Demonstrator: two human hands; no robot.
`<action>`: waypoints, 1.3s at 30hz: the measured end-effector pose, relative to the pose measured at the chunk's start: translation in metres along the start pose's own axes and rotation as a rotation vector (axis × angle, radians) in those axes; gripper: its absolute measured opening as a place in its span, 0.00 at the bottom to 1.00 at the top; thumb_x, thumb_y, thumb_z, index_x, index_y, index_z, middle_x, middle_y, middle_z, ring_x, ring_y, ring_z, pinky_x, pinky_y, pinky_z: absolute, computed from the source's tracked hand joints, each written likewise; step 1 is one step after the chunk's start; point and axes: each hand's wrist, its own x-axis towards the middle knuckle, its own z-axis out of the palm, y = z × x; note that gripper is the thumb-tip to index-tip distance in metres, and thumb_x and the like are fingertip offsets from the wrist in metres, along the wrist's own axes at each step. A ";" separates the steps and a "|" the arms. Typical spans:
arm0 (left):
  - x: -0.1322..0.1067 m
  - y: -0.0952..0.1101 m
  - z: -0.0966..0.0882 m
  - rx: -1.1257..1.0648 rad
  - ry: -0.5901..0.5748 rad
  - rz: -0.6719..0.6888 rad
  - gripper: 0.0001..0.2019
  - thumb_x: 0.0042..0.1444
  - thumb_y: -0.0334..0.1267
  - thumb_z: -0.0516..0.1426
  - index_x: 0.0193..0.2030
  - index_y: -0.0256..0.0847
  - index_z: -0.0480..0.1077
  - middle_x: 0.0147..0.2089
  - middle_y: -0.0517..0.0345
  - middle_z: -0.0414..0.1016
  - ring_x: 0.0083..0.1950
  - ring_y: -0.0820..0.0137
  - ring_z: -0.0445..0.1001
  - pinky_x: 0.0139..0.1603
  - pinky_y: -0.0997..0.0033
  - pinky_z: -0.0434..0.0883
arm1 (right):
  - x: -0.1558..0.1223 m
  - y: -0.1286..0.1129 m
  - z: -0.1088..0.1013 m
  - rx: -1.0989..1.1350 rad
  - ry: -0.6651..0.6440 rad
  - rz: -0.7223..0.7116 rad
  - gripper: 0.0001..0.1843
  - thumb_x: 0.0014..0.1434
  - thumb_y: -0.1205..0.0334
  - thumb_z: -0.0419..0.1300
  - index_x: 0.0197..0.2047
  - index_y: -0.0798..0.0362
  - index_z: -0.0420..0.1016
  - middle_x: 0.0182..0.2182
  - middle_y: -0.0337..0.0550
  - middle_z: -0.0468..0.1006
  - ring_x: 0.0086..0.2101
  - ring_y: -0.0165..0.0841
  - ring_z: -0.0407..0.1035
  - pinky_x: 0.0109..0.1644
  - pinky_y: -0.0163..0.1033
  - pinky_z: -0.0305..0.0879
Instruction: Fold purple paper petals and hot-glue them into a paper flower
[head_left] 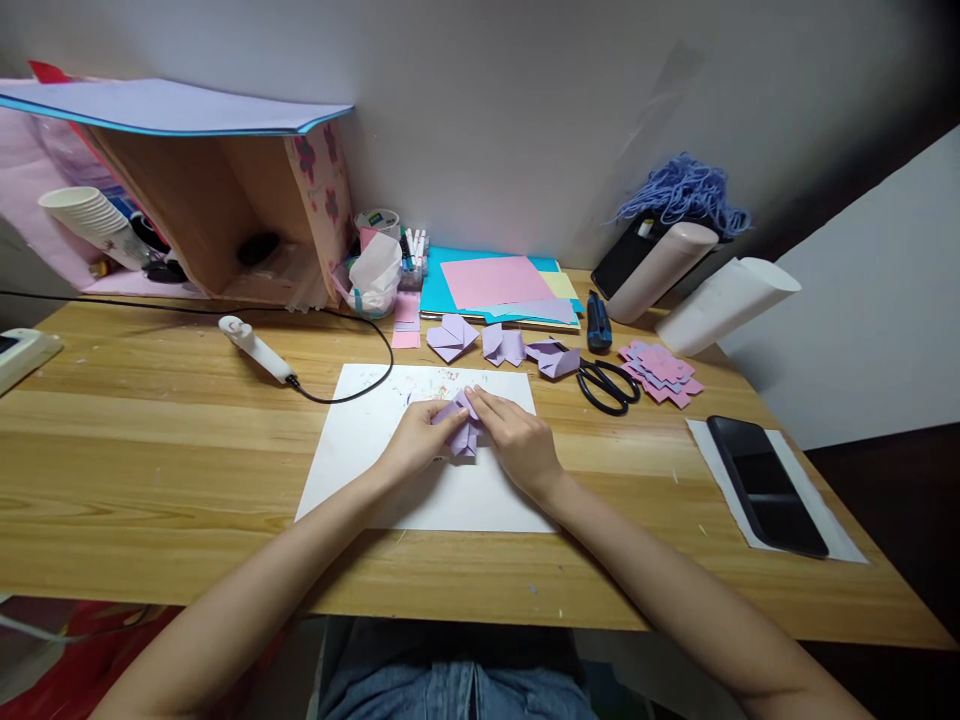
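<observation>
A piece of folded purple paper is between my two hands, over a white sheet with small coloured marks near its far edge. My left hand pinches the paper's left side, thumb on top. From the right, my right hand presses its closed fingers onto the paper's upper right part; its thumb is hidden. Just beyond the sheet lie three folded purple paper pieces: a left one, a middle one and a right one. Black-handled scissors touch or nearly touch the right piece.
A white corded device lies left of the sheet. Behind are a cardboard box, stacked coloured paper and a utility knife. Pink and purple paper cutouts, paper rolls and a phone are on the right.
</observation>
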 end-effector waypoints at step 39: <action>0.002 -0.001 -0.008 0.144 0.027 -0.031 0.19 0.44 0.52 0.59 0.22 0.33 0.68 0.19 0.62 0.62 0.20 0.79 0.57 0.19 0.78 0.51 | 0.014 0.024 -0.003 1.247 -0.222 0.550 0.14 0.48 0.53 0.63 0.24 0.57 0.70 0.20 0.36 0.69 0.23 0.25 0.61 0.29 0.33 0.58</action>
